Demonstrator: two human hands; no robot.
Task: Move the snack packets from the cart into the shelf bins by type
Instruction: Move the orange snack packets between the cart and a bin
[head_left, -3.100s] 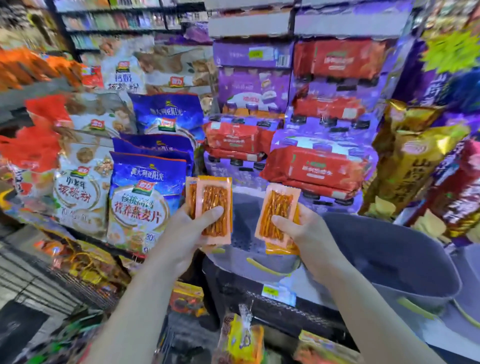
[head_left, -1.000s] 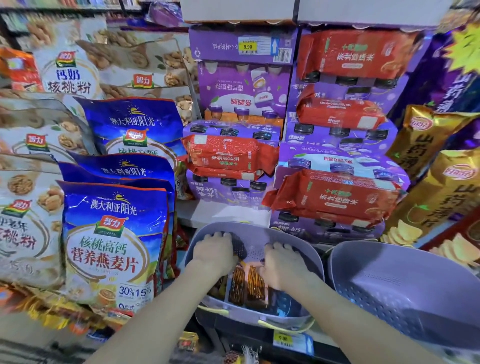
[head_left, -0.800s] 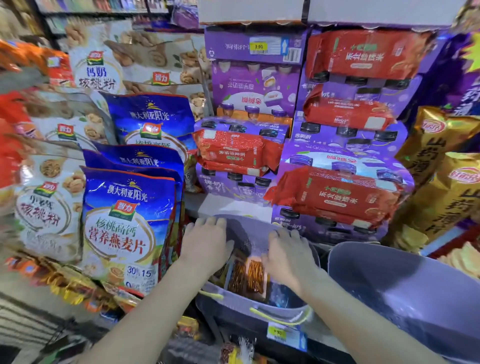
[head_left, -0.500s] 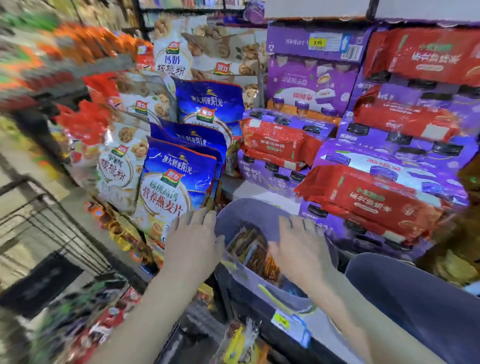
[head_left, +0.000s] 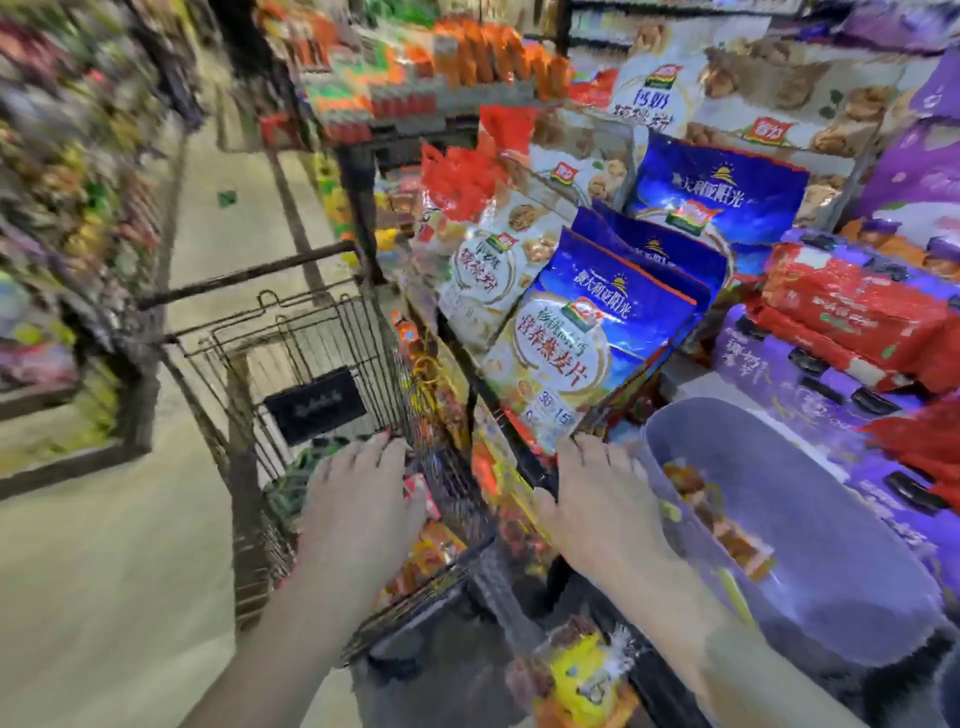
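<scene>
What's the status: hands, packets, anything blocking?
Left hand open, empty, over cart. Right hand open, empty, beside grey bin. Orange packets in bin. No obstruction seen.

The snack packets (head_left: 714, 519) in the bin (head_left: 831, 545) just right of the right hand (head_left: 597, 506) are smeared by blur. What lies in the cart (head_left: 311, 400) beneath the left hand (head_left: 358, 506) is partly covered, and no label can be read.

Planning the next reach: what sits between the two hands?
Head view: the cart's wire side wall and blurred bright packets lie between left hand and right hand.
</scene>
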